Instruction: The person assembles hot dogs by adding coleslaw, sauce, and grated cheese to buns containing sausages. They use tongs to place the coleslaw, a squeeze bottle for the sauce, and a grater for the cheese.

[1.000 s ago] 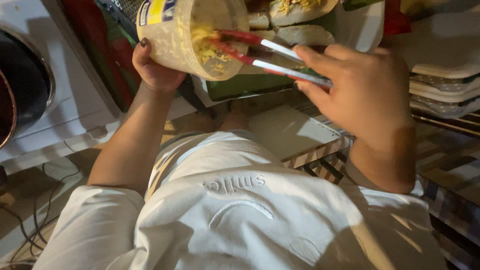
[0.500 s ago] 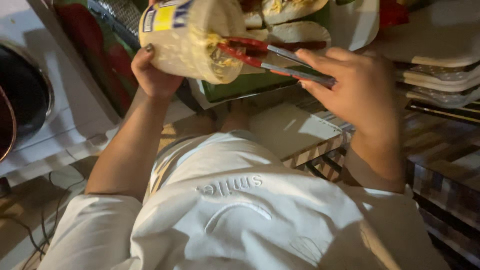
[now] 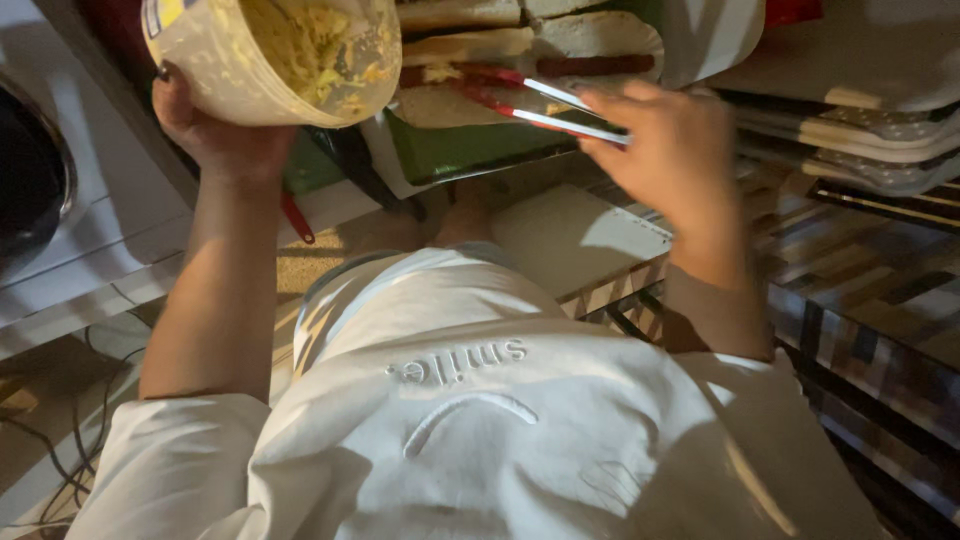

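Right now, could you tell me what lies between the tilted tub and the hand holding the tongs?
In the head view, bread slices and the red-tipped tongs.

At twelve o'clock the frame edge cuts off the tub (image 3: 270, 55) and the bread slices (image 3: 530, 30). The right hand (image 3: 665, 150) is motion-blurred; tong tips (image 3: 440, 80) hide behind the tub.

Open gap between tub (image 3: 270, 55) and tongs (image 3: 540, 100), above the bread slices (image 3: 520, 45) on the green tray (image 3: 470, 150). Left side blocked by the white appliance (image 3: 90, 230) with its dark bowl (image 3: 30, 180). Right side crowded by stacked white trays (image 3: 860, 130), just beside the right hand (image 3: 670, 160). Bare pale board (image 3: 570, 240) near the table edge, below the tray. Left hand (image 3: 215, 130) close under the tub.
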